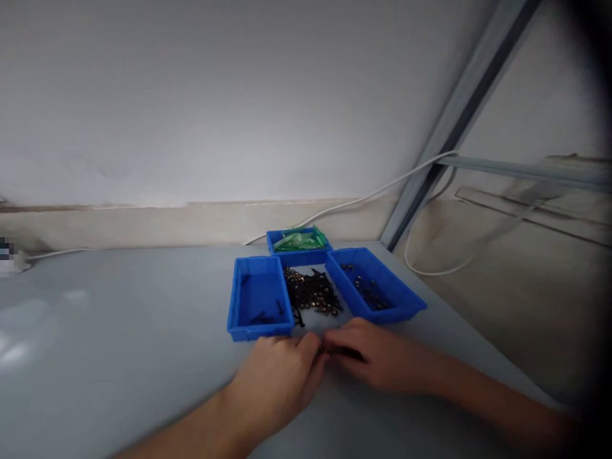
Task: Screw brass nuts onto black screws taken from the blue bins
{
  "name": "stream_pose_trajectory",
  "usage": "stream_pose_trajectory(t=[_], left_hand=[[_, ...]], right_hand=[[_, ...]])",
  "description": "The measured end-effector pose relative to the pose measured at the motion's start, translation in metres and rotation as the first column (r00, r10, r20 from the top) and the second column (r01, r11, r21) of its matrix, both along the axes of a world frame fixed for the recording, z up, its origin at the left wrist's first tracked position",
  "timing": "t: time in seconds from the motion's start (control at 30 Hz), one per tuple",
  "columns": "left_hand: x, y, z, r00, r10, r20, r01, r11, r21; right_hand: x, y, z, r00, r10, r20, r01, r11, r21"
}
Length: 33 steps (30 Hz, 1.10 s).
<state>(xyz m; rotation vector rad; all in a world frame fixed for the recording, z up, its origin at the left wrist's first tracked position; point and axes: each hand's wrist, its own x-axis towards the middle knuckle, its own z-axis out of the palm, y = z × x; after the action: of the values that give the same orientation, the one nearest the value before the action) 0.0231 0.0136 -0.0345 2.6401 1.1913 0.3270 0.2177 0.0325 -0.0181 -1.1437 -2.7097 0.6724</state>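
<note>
While both hands meet at the near edge of the grey counter (119,331), the left hand (280,376) lies knuckles up with its fingers (313,354) curled toward the right hand (377,357), whose fingers (344,350) are bent around something small and dark; the blur makes it impossible to tell what it is or how tightly either hand grips. Just beyond the fingertips lies a loose pile of dark and brassy screws (310,293) on the bare counter. It sits between two blue trays: the left tray (261,296) holds only a few dark pieces, and the right tray (375,284), set at an angle, holds a scatter of small dark parts. Behind the pile stands a third blue tray (299,241) filled with green plastic pieces. A white cable (382,190) runs along the wall behind, toward a slanted metal bar (454,121).
</note>
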Motion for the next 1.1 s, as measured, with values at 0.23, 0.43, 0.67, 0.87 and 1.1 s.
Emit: stream_pose_trajectory(t=[0.23,0.43,0.67,0.87,1.1], left_hand=[[-0.001,0.002,-0.001,0.998,0.055,0.014,-0.054,0.996,-0.073],[-0.001,0.0,-0.004,1.0,0.024,-0.004,-0.024,0.997,-0.07],[0.002,0.001,-0.003,0.998,0.038,0.053,-0.034,0.996,-0.082],[-0.001,0.002,-0.008,0.974,0.153,0.167,-0.128,0.98,-0.153],[0.0,-0.001,-0.011,0.921,0.125,0.368,-0.048,0.976,-0.213]], right_hand=[[0.006,-0.005,-0.016,0.998,-0.053,-0.026,0.055,0.995,0.087],[0.007,-0.008,-0.018,0.995,-0.041,-0.094,0.059,0.98,0.189],[0.007,-0.008,-0.019,0.991,-0.066,-0.114,0.084,0.983,0.161],[0.004,-0.004,-0.017,0.981,-0.173,-0.088,0.181,0.978,0.103],[0.003,-0.006,-0.019,0.983,-0.176,-0.057,0.178,0.984,0.026]])
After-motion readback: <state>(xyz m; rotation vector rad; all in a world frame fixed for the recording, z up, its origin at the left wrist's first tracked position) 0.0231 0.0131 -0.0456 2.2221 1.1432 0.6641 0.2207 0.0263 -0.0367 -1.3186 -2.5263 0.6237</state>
